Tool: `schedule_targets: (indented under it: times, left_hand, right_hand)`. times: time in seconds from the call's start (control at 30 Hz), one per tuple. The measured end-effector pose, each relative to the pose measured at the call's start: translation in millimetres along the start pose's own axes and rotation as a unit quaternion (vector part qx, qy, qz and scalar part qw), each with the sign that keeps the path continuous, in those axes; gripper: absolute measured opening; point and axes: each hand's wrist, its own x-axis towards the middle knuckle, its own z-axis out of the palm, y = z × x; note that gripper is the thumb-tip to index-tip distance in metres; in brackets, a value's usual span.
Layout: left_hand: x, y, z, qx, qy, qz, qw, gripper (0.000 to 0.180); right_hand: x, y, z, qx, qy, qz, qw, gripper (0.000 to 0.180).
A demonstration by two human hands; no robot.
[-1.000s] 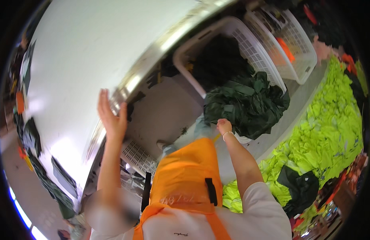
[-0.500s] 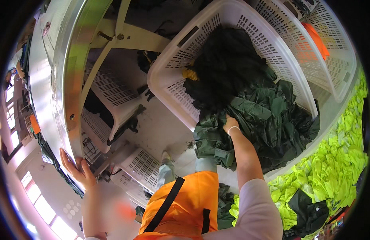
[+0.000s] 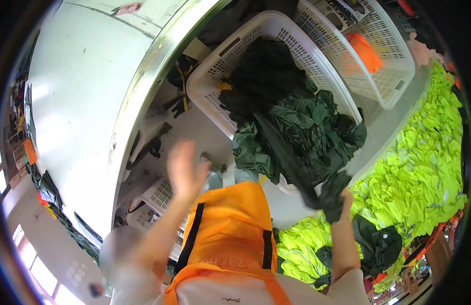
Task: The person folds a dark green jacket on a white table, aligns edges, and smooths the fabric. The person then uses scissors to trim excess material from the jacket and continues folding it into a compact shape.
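My right hand [image 3: 345, 203] grips a bunched end of a dark green garment [image 3: 327, 190]. The cloth stretches back as a dark strip to the heap of dark green and black garments [image 3: 312, 114]. That heap fills a white slotted plastic basket [image 3: 223, 122] and hangs over its near side. My left hand [image 3: 185, 170] is raised in the air between the table and the basket. It is smeared by motion, but its thumb stands apart from the fingers and nothing shows in it.
A white-topped table [image 3: 93, 96] with a metal edge takes up the left side; a red cutter [image 3: 126, 8] lies on it. Behind the heap stands another white basket [image 3: 398, 84] holding an orange cloth [image 3: 363, 53]. Bright yellow-green garments [image 3: 411, 165] are piled at the right.
My right hand has moved right and toward me, drawing a dark green garment out from the heap. My left hand has left the table edge and swung right.
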Motion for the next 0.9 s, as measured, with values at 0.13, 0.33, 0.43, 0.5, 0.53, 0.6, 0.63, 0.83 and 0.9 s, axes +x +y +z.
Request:
schedule_targets:
  times: [0.13, 0.33, 0.43, 0.5, 0.53, 0.6, 0.63, 0.83, 0.9]
  left_hand:
    - [6.7, 56.4, 173.2, -0.472, -0.202, -0.466, 0.721, 0.076]
    - [13.5, 127.7, 212.7, -0.604, -0.154, -0.334, 0.707, 0.039]
    - [-8.7, 151.9, 127.8, -0.54, -0.195, -0.113, 0.811, 0.036]
    - [-37.6, 159.5, 75.7, -0.482, -0.282, 0.062, 0.827, 0.038]
    - [-63.8, 165.7, 68.7, -0.49, -0.275, 0.148, 0.814, 0.038]
    - [-108.0, 176.6, 40.9, -0.435, -0.322, 0.296, 0.787, 0.035]
    - [-126.3, 183.0, 10.5, -0.379, -0.375, 0.358, 0.767, 0.032]
    - [-199.9, 182.1, -69.9, -0.417, -0.425, 0.536, 0.599, 0.013]
    - [-194.1, 162.9, -91.7, -0.372, -0.389, 0.522, 0.662, 0.013]
  right_hand:
    - [-123.9, 55.3, 26.2, 0.137, -0.263, 0.041, 0.954, 0.05]
    - [-183.0, 36.0, 38.4, -0.118, -0.149, 0.253, 0.949, 0.046]
    - [-182.7, 27.2, 8.3, -0.375, -0.129, 0.291, 0.871, 0.063]
    - [-132.5, 8.2, -9.8, -0.386, 0.081, 0.127, 0.91, 0.075]
    - [-112.3, -14.4, -27.9, -0.265, 0.026, 0.013, 0.964, 0.064]
    - [-73.4, -50.5, 49.1, -0.399, 0.023, 0.007, 0.917, 0.073]
    - [-48.0, -46.8, 42.1, -0.528, -0.029, -0.106, 0.842, 0.088]
    - [37.5, 42.5, 99.3, -0.9, -0.338, -0.013, 0.276, 0.089]
    - [38.3, 67.3, 95.2, -0.921, -0.351, 0.11, 0.128, 0.072]
